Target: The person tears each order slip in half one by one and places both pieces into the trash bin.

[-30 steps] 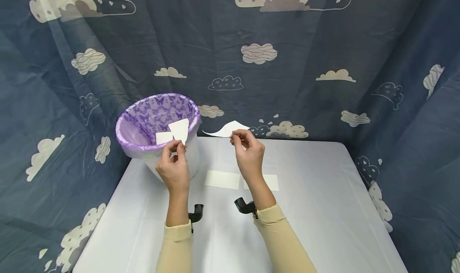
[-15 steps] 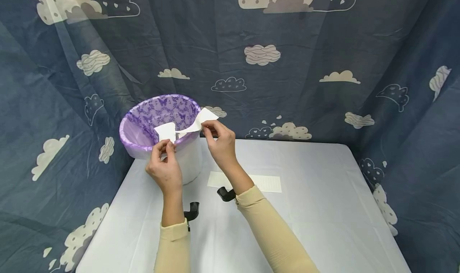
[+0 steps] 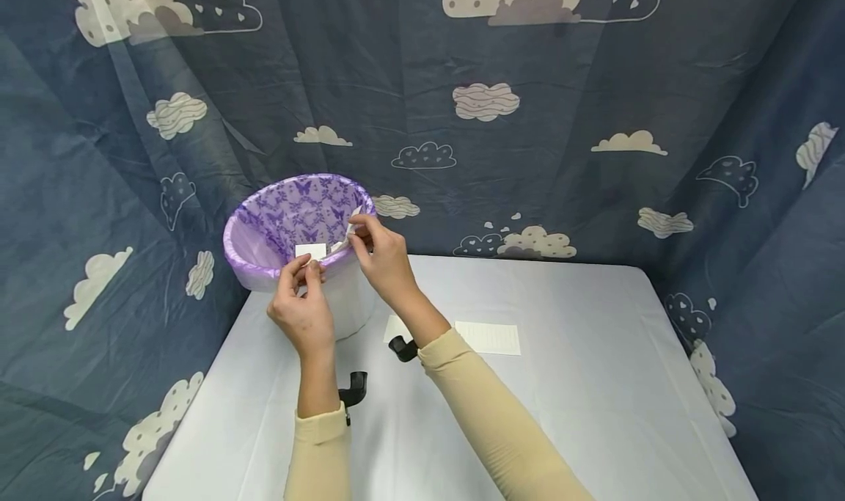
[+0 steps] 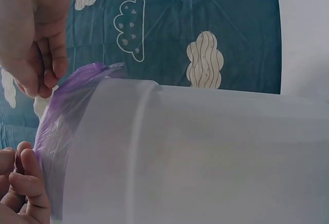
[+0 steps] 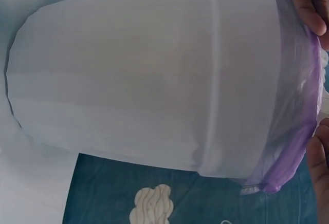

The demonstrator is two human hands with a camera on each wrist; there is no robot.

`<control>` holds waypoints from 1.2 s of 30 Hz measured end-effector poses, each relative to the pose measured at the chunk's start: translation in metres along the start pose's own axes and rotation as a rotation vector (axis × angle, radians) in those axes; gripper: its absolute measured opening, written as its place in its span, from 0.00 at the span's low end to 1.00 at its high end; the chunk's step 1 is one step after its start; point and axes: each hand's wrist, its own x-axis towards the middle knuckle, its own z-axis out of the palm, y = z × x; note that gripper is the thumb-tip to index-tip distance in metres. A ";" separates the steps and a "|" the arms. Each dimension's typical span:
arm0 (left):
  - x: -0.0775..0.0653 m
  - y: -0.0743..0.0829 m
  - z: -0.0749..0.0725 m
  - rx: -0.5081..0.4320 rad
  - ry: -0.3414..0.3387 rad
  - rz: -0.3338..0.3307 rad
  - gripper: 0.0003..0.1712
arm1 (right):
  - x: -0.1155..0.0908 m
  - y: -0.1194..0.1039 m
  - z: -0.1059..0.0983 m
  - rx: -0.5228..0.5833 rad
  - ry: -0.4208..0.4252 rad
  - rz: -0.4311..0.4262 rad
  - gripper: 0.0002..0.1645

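Note:
In the head view my left hand is at the near rim of a white bin, its thumb and fingertips pinching a piece of paper that is mostly hidden behind them. A white rectangle of paper shows just beyond these fingertips, inside the rim. My right hand pinches a narrow, curled white piece of paper over the right rim. Purple butterfly-patterned liner covers the inside of the bin and folds over its edge. Both wrist views show the bin's side, with fingers close to the purple edge.
Two flat pale paper pieces lie on the white table: one to the right, the other partly behind the right wrist. Dark blue cloud-printed curtain hangs behind and on both sides.
My right hand has moved left to the bin's rim with its paper, which now hangs down inside. My left hand has shifted slightly left, and its paper has tipped down from view.

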 end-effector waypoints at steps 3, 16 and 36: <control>0.000 0.000 -0.001 -0.005 -0.005 0.006 0.10 | 0.001 -0.001 0.002 -0.014 0.000 0.007 0.12; -0.005 0.001 -0.001 0.006 -0.010 0.029 0.10 | -0.005 0.002 0.000 -0.059 0.031 -0.017 0.07; -0.053 -0.011 0.024 0.000 -0.217 0.076 0.07 | -0.071 0.045 -0.042 -0.054 0.175 0.187 0.09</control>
